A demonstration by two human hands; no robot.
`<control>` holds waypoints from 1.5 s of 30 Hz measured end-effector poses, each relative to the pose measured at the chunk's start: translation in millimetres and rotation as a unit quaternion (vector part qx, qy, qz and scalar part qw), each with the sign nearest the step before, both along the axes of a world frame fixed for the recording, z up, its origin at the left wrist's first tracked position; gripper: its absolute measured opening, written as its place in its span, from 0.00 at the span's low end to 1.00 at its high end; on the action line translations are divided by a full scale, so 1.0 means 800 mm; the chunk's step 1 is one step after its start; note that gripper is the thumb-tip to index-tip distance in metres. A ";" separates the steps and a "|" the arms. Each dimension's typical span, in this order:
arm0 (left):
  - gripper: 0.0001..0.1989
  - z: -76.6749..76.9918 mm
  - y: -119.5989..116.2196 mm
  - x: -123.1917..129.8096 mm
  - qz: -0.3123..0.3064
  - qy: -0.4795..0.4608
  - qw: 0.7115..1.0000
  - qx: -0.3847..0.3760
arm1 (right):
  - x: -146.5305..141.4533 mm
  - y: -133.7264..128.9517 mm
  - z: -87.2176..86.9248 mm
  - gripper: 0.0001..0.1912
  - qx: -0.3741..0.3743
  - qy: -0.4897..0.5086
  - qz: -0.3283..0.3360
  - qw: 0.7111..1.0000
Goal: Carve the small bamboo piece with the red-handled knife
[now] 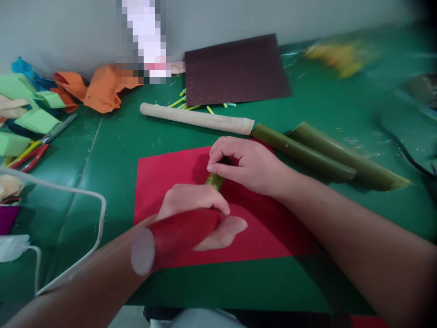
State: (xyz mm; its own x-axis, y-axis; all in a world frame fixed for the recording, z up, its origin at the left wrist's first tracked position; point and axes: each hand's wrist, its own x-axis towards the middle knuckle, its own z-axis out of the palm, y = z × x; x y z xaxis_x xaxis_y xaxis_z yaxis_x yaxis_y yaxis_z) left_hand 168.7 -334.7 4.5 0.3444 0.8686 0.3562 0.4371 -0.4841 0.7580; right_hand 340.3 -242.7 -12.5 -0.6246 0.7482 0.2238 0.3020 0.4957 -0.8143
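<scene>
over the green table [211, 287], a red sheet [170, 168] lies flat, and both of the person's hands work above it. from where i stand, the left hand [193, 198] is clenched on a red rod [184, 232], while the right hand [249, 166] seems to pinch the far end of a short green piece [214, 181], though its fingers hide much of that end. the piece sits over the sheet's middle, between the hands.

i'd want the right hand's pinch firm and the piece steady, with the left wrist loose enough to guide the rod in small, even moves. fingertips are best kept out of the rod's line, since the two hands are so near each other.

the rod's pale round end points to the person's lower left; its long axis rises gently to the right. the green piece runs more steeply, its far end leaning right and away from the person. its tilt off the sheet i can't judge.
</scene>
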 end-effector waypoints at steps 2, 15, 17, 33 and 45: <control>0.11 -0.002 0.002 0.004 -0.041 0.008 0.998 0.042 | -0.001 -0.002 0.001 0.07 -0.014 0.000 -0.036 0.999; 0.09 0.002 0.006 0.006 -0.078 0.004 0.992 0.098 | -0.005 -0.006 -0.006 0.09 0.190 -0.057 -0.162 0.967; 0.09 -0.001 0.005 0.006 -0.080 -0.005 0.993 0.088 | -0.006 -0.007 -0.005 0.14 0.181 -0.059 -0.168 0.967; 0.21 -0.019 0.018 0.001 0.203 -0.246 0.942 -0.099 | -0.005 -0.002 -0.006 0.13 0.103 -0.162 -0.062 0.979; 0.21 -0.020 0.029 0.010 0.206 -0.227 0.939 -0.154 | -0.023 0.006 -0.019 0.11 0.172 -0.131 -0.070 0.974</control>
State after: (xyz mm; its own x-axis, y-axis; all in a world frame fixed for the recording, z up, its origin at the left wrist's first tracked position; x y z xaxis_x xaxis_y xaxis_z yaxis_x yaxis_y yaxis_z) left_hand 177.1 -311.8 -11.6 -0.1706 0.9807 0.0956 0.1364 -0.0726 0.9880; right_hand 321.5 -237.7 -27.8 -0.5913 0.7393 0.3221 0.5619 0.6642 -0.4931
